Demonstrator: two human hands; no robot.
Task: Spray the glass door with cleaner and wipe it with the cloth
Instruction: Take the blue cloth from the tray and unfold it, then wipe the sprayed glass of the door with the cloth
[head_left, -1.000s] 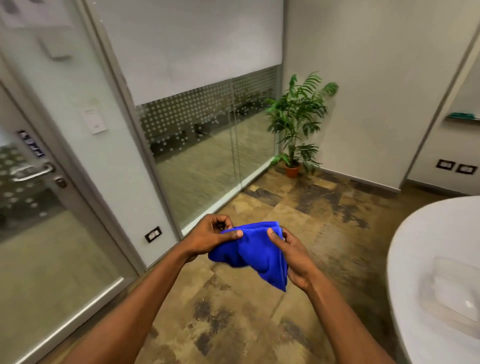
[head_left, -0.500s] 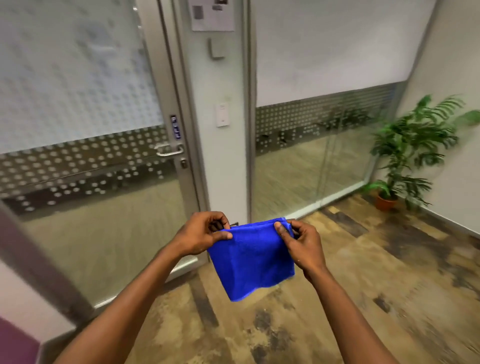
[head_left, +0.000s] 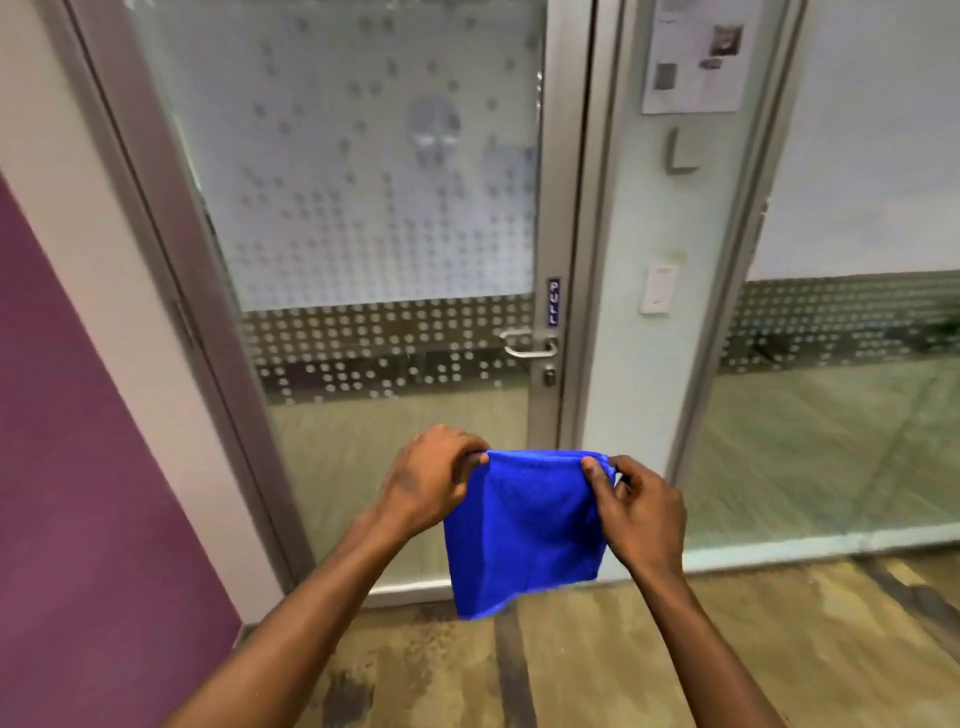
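Between my two hands the blue cloth hangs folded, its top edge stretched level. My left hand pinches the left top corner between thumb and curled fingers; my right hand pinches the right corner the same way. Neither holds a spray bottle, and I see none anywhere in view.

Straight ahead, past the cloth, stands the glass door, upright, its long axis vertical, frosted with dots over its upper part and clear below. Both hands sit about equally near it; I judge the left slightly better placed for the pane's middle, the right for the lever handle side.

Above the handle a small dark label carries letters too blurred for me to read. A printed notice on the panel right of the door is equally illegible.
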